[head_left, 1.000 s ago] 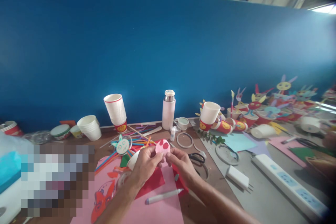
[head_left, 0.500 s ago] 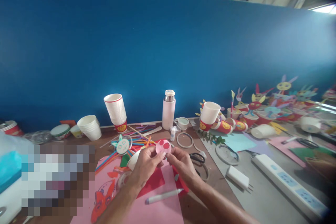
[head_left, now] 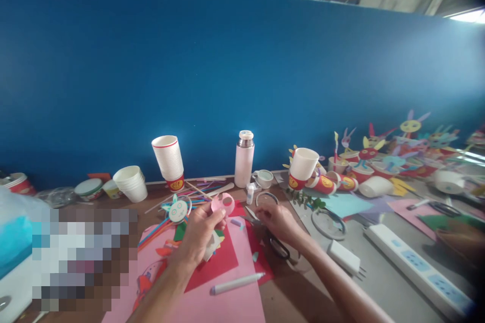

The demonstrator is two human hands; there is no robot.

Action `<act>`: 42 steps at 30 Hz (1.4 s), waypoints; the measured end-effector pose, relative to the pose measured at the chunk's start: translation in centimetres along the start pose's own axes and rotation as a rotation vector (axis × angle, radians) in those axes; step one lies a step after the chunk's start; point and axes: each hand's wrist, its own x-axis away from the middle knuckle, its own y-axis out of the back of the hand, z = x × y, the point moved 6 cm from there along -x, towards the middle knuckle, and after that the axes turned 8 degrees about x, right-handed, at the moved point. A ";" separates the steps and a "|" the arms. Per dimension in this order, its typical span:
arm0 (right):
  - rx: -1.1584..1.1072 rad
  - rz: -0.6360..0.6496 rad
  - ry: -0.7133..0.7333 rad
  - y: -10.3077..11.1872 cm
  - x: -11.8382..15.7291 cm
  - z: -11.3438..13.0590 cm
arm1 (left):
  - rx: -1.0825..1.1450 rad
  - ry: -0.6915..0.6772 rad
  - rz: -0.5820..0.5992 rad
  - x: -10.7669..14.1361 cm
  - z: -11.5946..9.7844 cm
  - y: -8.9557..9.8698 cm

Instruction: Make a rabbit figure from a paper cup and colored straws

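My left hand [head_left: 202, 227] pinches a round pink paper piece [head_left: 217, 205] with eye-shaped holes in it, between thumb and fingers. Over to the right, my right hand [head_left: 276, 221] is closed on a pair of scissors [head_left: 279, 249]. The blade tips point toward the pink piece, and the black handles hang below the hand; the fingers partly hide the middle. Below both hands lie red paper [head_left: 223, 267] and a large pink sheet [head_left: 235, 308], with a white marker [head_left: 238, 283] across it. A paper face with ears [head_left: 178, 210] lies left of my left hand.
A pink thermos [head_left: 244, 161], a small glue bottle [head_left: 250, 194] and stacked paper cups [head_left: 167, 157] stand along the blue partition [head_left: 227, 70]. At right are finished cup figures [head_left: 369, 154], a power strip [head_left: 420, 265], a white adapter [head_left: 344, 257] and coloured paper [head_left: 346, 206].
My right hand has let go of the pink piece, moved right and taken hold of the scissors. My left hand has shifted slightly left, keeping the piece, whose holes now show differently.
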 end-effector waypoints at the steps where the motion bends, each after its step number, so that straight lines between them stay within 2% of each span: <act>1: 0.071 0.015 -0.019 0.2 -0.1 -0.8 | 0.012 -0.017 -0.006 -0.1 -0.3 0.3; 4: 0.210 0.083 -0.080 0.3 -0.1 -2.3 | 0.022 -0.050 -0.012 -0.4 -0.7 0.8; 7: 0.323 0.152 -0.114 0.1 0.2 -2.8 | 0.007 -0.060 0.012 -0.5 -0.7 0.9; 16: 0.444 0.329 -0.039 0.2 1.6 -1.7 | -0.010 -0.069 -0.007 -1.0 -0.4 1.5; 20: 0.434 0.333 -0.004 0.4 1.7 -1.5 | -0.012 -0.084 0.004 -1.2 -0.5 1.8; 23: 0.413 0.287 0.011 2.1 1.6 -2.1 | -0.003 -0.096 0.001 -1.1 -0.8 2.1; 25: 0.328 0.218 0.026 3.8 1.5 -2.1 | 0.010 -0.095 -0.013 -1.0 -1.0 2.2; 28: 0.020 0.189 0.098 4.8 1.6 -0.7 | 0.080 -0.091 -0.022 -0.9 -1.1 1.9; 31: -0.399 0.262 0.223 3.4 2.0 2.5 | 0.221 -0.064 -0.047 -0.6 -0.7 1.4; 34: -0.623 0.296 0.304 1.4 2.5 5.5 | 0.353 -0.040 -0.109 -0.4 -0.2 1.1; 38: -0.716 0.283 0.286 -0.4 2.9 7.1 | 0.468 -0.046 -0.182 0.1 0.1 0.7; 42: -0.767 0.262 0.295 -0.8 3.3 7.7 | 0.479 -0.050 -0.205 1.0 -0.2 0.0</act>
